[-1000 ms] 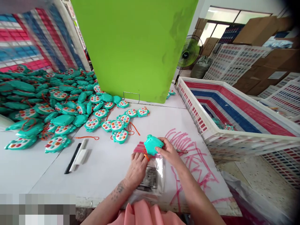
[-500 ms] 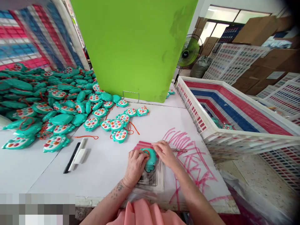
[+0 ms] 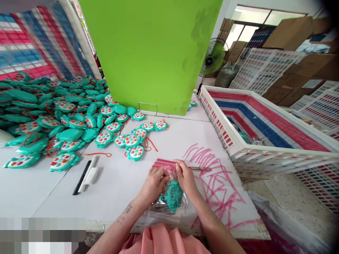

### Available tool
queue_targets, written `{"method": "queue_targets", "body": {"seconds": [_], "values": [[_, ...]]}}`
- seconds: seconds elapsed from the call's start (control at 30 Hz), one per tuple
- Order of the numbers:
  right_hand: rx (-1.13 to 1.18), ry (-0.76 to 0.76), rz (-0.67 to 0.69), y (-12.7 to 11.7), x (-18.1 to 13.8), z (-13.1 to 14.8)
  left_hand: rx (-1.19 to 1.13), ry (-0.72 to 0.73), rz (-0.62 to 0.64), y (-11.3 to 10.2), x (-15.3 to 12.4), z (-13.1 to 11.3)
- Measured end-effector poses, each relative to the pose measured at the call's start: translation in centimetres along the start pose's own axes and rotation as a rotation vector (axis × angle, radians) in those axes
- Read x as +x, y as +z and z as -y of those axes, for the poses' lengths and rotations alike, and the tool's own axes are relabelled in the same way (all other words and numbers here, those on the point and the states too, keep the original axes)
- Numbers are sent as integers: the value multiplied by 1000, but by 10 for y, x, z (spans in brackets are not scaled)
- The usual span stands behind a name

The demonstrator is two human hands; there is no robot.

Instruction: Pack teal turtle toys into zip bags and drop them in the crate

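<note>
A green turtle-like toy (image 3: pixel 173 195) lies inside a clear plastic bag (image 3: pixel 159 207) with dark print, in front of me on the table. The bag's pink-striped top edge (image 3: pixel 162 163) points away from me. At the bag's mouth my left hand (image 3: pixel 155 181) is closed, its fingertips pinching the toy's orange cord (image 3: pixel 166 186). My right hand (image 3: pixel 185 178) is closed on the right side of the bag's top, thumb and fingers pressed together there. A thin pen-like stick (image 3: pixel 200 169) lies just beyond my right hand.
A large heap of similar toys (image 3: pixel 71 102) covers the left of the table (image 3: pixel 113 197). A black marker (image 3: pixel 81 178) and a white one (image 3: pixel 88 173) lie left. A green board (image 3: pixel 156 56) stands at the back. A lined white crate (image 3: pixel 254 150) flanks the right edge.
The toy has slid toward me, deeper into the bag, and now shows through the plastic. My left fingers have moved from the toy's body to the bag's mouth; my right hand has shifted slightly.
</note>
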State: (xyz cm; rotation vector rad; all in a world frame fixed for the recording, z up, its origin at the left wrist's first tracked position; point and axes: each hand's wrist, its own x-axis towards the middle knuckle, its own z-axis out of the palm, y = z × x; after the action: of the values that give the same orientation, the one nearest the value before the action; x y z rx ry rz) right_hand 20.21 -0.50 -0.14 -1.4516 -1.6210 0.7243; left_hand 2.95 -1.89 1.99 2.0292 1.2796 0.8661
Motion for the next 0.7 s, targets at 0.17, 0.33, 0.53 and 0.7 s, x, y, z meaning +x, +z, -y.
{"method": "queue_targets", "body": {"seconds": [0.17, 0.33, 0.53, 0.7], "values": [[117, -8, -121, -1, -7, 5, -182, -209, -302, -5, -7, 15], [151, -36, -188, -3, -10, 12, -598, -475, -86, -5, -8, 18], [-99, -311, -162, -10, -3, 25, -747, -499, -29, 5, -8, 13], [-247, -490, 8, -6, -1, 46, -609, -334, 12, 3, -7, 2]]}}
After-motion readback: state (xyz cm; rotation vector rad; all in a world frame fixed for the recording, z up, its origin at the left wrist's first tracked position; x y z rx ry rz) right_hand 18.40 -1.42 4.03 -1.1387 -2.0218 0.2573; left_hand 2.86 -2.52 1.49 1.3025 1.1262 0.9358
